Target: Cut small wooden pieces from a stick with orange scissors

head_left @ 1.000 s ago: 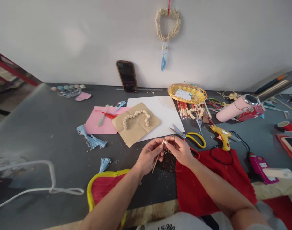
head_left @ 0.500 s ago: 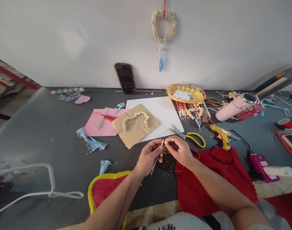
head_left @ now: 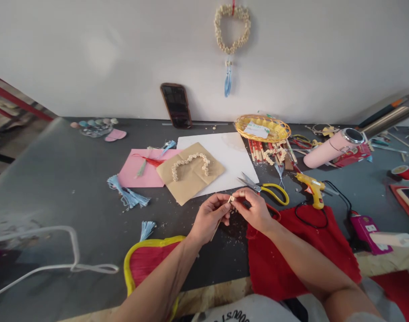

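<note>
My left hand is closed around a thin wooden stick that slants down under the palm. My right hand pinches the stick's top end, where a tiny pale piece sits; I cannot make that piece out. Both hands meet just above the dark table, in front of a brown paper sheet carrying a curved string of pale beads. Yellow-handled scissors lie just behind my right hand. A red cloth lies under my right forearm.
A yellow glue gun with black cord lies right of the scissors. A yellow basket, bundled sticks, pink cylinder, white sheet, pink paper, blue tassels and a phone against the wall surround the hands. A beaded heart hangs above.
Both hands stay together on the stick with only small finger shifts. The view has shifted slightly.
</note>
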Action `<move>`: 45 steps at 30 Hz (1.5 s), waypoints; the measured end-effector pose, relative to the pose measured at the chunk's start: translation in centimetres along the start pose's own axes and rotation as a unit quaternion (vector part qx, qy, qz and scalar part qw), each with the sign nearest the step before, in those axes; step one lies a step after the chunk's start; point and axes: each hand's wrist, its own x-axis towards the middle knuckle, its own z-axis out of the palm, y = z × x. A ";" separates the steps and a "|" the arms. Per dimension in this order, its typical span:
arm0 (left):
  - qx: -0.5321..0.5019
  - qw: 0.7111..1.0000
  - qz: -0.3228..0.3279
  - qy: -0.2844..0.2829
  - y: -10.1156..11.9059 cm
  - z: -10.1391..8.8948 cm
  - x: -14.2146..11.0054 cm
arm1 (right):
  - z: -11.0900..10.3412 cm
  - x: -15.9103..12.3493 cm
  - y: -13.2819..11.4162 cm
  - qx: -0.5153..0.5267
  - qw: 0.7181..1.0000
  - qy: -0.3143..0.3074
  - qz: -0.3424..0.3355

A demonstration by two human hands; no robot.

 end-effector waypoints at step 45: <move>-0.011 0.999 -0.019 0.031 -0.1 0.2 -0.2 | -0.2 -0.1 -0.1 -0.037 0.995 0.018 -0.091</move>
